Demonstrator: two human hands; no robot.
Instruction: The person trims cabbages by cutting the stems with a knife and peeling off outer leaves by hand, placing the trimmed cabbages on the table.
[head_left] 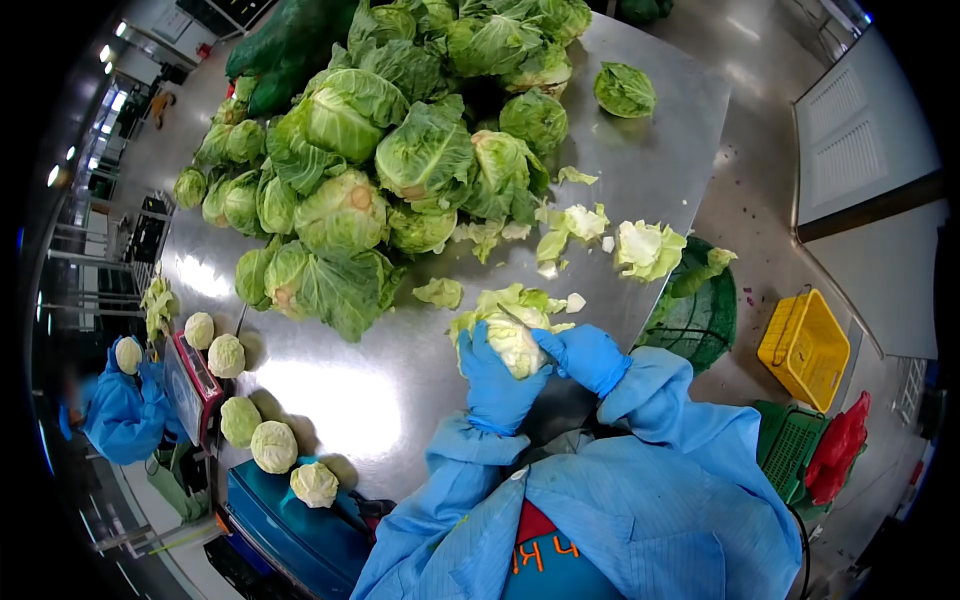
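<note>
Both hands wear blue gloves and meet at a pale, partly stripped cabbage [515, 340] near the front edge of the metal table [400, 390]. My left hand [497, 385] is wrapped round the cabbage's left and lower side. On its right, my right hand [590, 357] is closed, with what looks like a thin dark blade reaching from it across the cabbage; its handle is hidden in the fingers. Loose outer leaves [438, 292] and cut pieces [648, 250] lie just beyond the hands.
Whole green cabbages [425, 150] are heaped at the back left. Several trimmed heads [274, 446] sit at the left near a red-edged scale [192, 385], where a co-worker [125, 410] in blue stands. A green basket [705, 315] and yellow crate [805, 350] are at the right.
</note>
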